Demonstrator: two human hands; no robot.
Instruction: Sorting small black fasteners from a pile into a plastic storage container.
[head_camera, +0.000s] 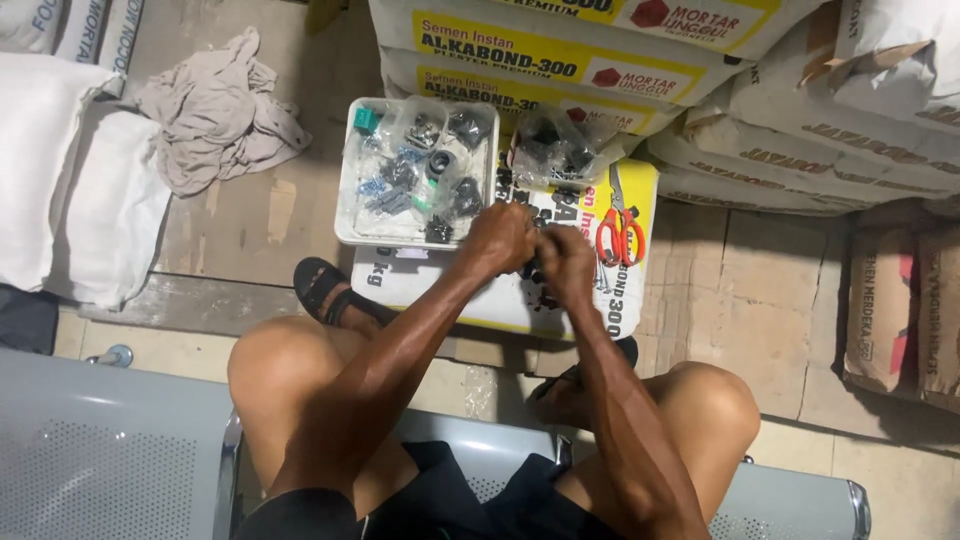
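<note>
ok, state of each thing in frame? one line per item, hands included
left hand: closed, pressed against the other hand over the sack.
right hand: closed on small dark parts; which ones cannot be told.
white tray: open, full of small bagged hardware.
clear bag: lying beside the tray, holds dark parts.
scissors: orange handles, lying flat on the sack, blades shut.
grey cloth: crumpled on the floor.
cement sack: lying flat, used as work surface.

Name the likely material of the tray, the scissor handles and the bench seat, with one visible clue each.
Tray: probably plastic; white, thin-walled, slightly see-through rim.
Scissors handles: likely plastic; smooth, bright orange-red loops.
Bench seat: apparently metal; grey, faintly shiny sheet punched with small holes.
</note>
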